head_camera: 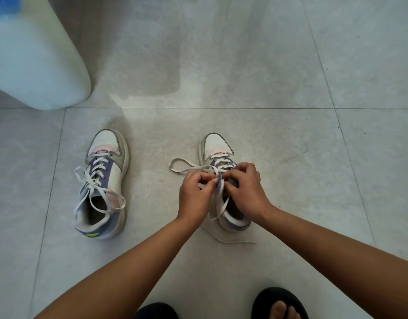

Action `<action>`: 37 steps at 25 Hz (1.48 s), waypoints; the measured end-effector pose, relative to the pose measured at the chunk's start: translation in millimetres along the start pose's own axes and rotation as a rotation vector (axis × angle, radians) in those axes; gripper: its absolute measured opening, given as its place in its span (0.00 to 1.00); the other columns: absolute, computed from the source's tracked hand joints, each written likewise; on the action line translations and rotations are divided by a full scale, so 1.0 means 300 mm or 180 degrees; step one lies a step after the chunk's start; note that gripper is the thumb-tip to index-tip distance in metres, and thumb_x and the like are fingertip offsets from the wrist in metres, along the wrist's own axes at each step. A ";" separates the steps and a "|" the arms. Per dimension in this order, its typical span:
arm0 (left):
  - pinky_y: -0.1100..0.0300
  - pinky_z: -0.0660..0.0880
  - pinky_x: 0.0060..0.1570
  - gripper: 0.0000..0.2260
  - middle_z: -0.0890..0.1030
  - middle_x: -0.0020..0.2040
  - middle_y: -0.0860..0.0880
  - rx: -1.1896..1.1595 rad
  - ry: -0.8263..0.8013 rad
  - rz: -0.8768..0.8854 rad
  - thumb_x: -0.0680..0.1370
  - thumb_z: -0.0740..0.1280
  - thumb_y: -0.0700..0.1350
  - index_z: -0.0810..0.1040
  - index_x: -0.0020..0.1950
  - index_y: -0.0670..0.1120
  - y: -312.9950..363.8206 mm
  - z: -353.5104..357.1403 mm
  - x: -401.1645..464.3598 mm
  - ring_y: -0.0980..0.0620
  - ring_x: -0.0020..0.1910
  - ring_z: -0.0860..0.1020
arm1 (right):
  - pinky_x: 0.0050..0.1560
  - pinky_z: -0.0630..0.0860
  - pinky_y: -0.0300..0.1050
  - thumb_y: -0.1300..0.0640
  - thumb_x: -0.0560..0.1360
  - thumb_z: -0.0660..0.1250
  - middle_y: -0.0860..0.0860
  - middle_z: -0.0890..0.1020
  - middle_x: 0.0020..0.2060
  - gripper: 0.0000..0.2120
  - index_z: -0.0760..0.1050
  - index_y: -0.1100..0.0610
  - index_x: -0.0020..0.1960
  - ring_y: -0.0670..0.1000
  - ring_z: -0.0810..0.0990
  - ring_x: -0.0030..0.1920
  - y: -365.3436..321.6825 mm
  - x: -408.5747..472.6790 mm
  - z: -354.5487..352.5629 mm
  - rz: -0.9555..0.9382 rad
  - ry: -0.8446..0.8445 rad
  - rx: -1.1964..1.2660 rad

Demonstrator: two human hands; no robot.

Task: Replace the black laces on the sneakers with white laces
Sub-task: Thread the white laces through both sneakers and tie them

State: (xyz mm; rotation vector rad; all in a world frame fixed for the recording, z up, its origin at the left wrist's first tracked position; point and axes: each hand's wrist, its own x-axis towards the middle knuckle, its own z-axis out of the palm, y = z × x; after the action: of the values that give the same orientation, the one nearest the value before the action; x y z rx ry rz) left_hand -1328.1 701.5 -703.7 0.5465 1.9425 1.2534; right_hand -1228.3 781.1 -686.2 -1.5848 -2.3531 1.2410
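Far left there's a big white rounded thing (35, 58) standing on the floor (244, 65), can't tell what it is, with a bit of blue at its top corner. The floor's pale grey tile, large squares with thin dark grout lines, and there's a darker patch with a glossy sheen up in the middle.

Next over is your left shoe (103, 183), toe pointing away from you, already strung with a white lace, ends lying loose over the opening. It sits well apart from the other one.

Then your left hand (195, 195), fingers curled, pinching the lace (186, 168) right at the right shoe (221, 187). A loop of it trails off to the left and one end lies on the tile near the heel. Your right hand (244, 188) sits just beside, fingers curled in on the same lace at the eyelets.

Bottom edge: your feet in black sandals (278, 302).
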 end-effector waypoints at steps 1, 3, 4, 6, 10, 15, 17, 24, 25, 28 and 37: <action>0.64 0.74 0.47 0.04 0.80 0.47 0.51 -0.0029 0.0007 -0.0094 0.75 0.70 0.42 0.79 0.44 0.51 -0.004 0.002 -0.006 0.58 0.47 0.78 | 0.61 0.59 0.34 0.60 0.76 0.66 0.55 0.66 0.62 0.08 0.80 0.58 0.54 0.53 0.63 0.64 0.001 -0.003 0.002 -0.0096 0.0027 -0.0084; 0.66 0.74 0.49 0.05 0.78 0.50 0.53 -0.0077 -0.0029 -0.0099 0.77 0.67 0.43 0.79 0.49 0.53 -0.013 0.008 -0.039 0.60 0.49 0.77 | 0.59 0.61 0.36 0.61 0.76 0.66 0.57 0.68 0.60 0.09 0.80 0.59 0.54 0.56 0.67 0.62 0.005 -0.008 0.002 -0.0352 0.0015 -0.0286; 0.68 0.73 0.50 0.08 0.76 0.52 0.55 -0.0018 -0.0065 0.0019 0.77 0.67 0.44 0.77 0.53 0.54 -0.016 0.013 -0.062 0.62 0.51 0.76 | 0.58 0.63 0.37 0.62 0.76 0.66 0.59 0.69 0.60 0.09 0.80 0.59 0.54 0.58 0.69 0.61 0.007 -0.007 -0.001 -0.0480 -0.0039 -0.0405; 0.70 0.72 0.52 0.14 0.74 0.54 0.57 0.0115 -0.0109 0.0293 0.76 0.68 0.42 0.75 0.60 0.54 -0.025 0.023 -0.100 0.65 0.54 0.73 | 0.54 0.64 0.39 0.61 0.76 0.65 0.61 0.70 0.60 0.11 0.80 0.58 0.56 0.60 0.71 0.59 0.002 -0.001 -0.011 -0.0642 -0.0201 -0.0648; 0.60 0.74 0.54 0.14 0.76 0.54 0.53 0.0245 0.0240 0.0574 0.75 0.68 0.42 0.77 0.61 0.47 -0.040 0.044 -0.113 0.61 0.54 0.75 | 0.56 0.69 0.43 0.56 0.79 0.61 0.58 0.67 0.64 0.13 0.77 0.56 0.61 0.59 0.73 0.59 -0.019 0.003 -0.026 -0.0574 -0.0420 -0.0985; 0.52 0.75 0.51 0.21 0.78 0.56 0.47 0.0947 0.0362 0.0799 0.73 0.68 0.46 0.71 0.65 0.43 -0.036 0.052 -0.126 0.48 0.54 0.78 | 0.55 0.71 0.44 0.55 0.78 0.63 0.56 0.70 0.61 0.11 0.78 0.56 0.57 0.57 0.75 0.56 -0.018 0.012 -0.028 -0.0481 -0.0422 -0.0984; 0.56 0.73 0.50 0.24 0.72 0.57 0.48 0.0708 0.0187 0.0135 0.73 0.71 0.44 0.68 0.66 0.43 -0.022 0.047 -0.111 0.47 0.55 0.75 | 0.54 0.72 0.45 0.58 0.77 0.65 0.57 0.72 0.58 0.08 0.79 0.59 0.53 0.57 0.76 0.53 -0.013 0.007 -0.036 -0.0604 -0.0378 -0.0864; 0.67 0.64 0.44 0.24 0.71 0.56 0.45 0.0191 0.0122 -0.0849 0.72 0.72 0.44 0.70 0.66 0.44 -0.016 0.046 -0.074 0.51 0.46 0.72 | 0.27 0.70 0.42 0.60 0.67 0.60 0.50 0.74 0.35 0.05 0.70 0.52 0.41 0.52 0.73 0.30 0.142 -0.254 -0.248 -0.2277 -0.0770 -0.2509; 0.67 0.65 0.44 0.24 0.71 0.55 0.46 0.0168 0.0124 -0.0874 0.72 0.72 0.45 0.71 0.65 0.44 -0.013 0.045 -0.074 0.52 0.45 0.72 | 0.25 0.68 0.40 0.60 0.62 0.63 0.48 0.74 0.32 0.09 0.69 0.50 0.40 0.50 0.72 0.27 0.200 -0.311 -0.279 -0.2328 -0.1009 -0.3004; 0.64 0.66 0.45 0.23 0.71 0.53 0.48 0.0199 0.0059 -0.1007 0.71 0.72 0.47 0.71 0.64 0.44 -0.016 0.045 -0.064 0.52 0.45 0.73 | 0.20 0.66 0.40 0.54 0.41 0.79 0.46 0.72 0.26 0.23 0.73 0.47 0.32 0.48 0.71 0.22 0.378 -0.419 -0.320 -0.1557 -0.1610 -0.3676; 0.54 0.75 0.51 0.12 0.78 0.51 0.48 -0.0729 -0.0063 -0.1323 0.76 0.68 0.47 0.73 0.56 0.46 0.016 -0.046 0.024 0.52 0.47 0.77 | 0.28 0.72 0.46 0.56 0.65 0.74 0.56 0.78 0.38 0.09 0.78 0.60 0.40 0.58 0.77 0.33 0.058 -0.155 -0.124 -0.1755 0.0684 -0.2225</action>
State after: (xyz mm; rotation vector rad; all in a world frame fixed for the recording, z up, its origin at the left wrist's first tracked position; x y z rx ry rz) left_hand -1343.5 700.5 -698.8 0.0329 1.7493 1.1694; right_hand -1176.6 768.7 -654.4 -0.9412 -2.9249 0.1352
